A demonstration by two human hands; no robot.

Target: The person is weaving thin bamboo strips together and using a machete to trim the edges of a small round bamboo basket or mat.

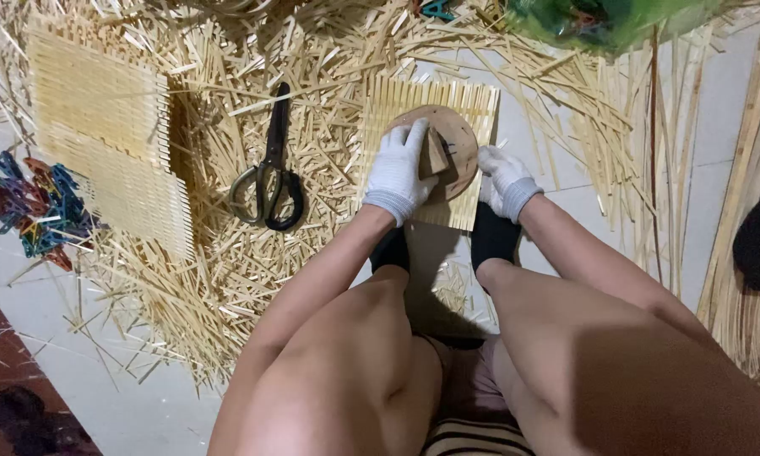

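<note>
1. Head view, centre: woven mat (469,105) of thin pale strips, flat on the floor between the feet, just ahead of the knees.
2. Round wooden disc (460,143) flat on top of the mat, with a small wooden block (433,154) upright at its middle.
3. Left hand (399,169), in a white glove, spread palm-down over the disc's left half and touching the block; fingers extended, pressing rather than clasping.
4. Right hand (505,179), also gloved, at the disc's right edge where it meets the mat; fingers curled, but whether closed on anything cannot be told.
5. Handling, mat: judged light, springy and loosely bound; strips likely to shift or splay if lifted by one corner; best taken flat, by two opposite edges, or held down by the disc.
6. Handling, disc: judged stiff and rigid, light to moderate in weight; the block offers the natural hold, the rim a second one.
7. Left of the mat: black-handled scissors (270,173) on a litter of cut strips (203,279), well apart from both hands.
8. Far left: two more woven panels (101,127), overlapping; beside them a heap of coloured clips (34,211).
9. Right margin: long uncut strips (667,152) along the floor; green bag (608,19) at the top edge.
</note>
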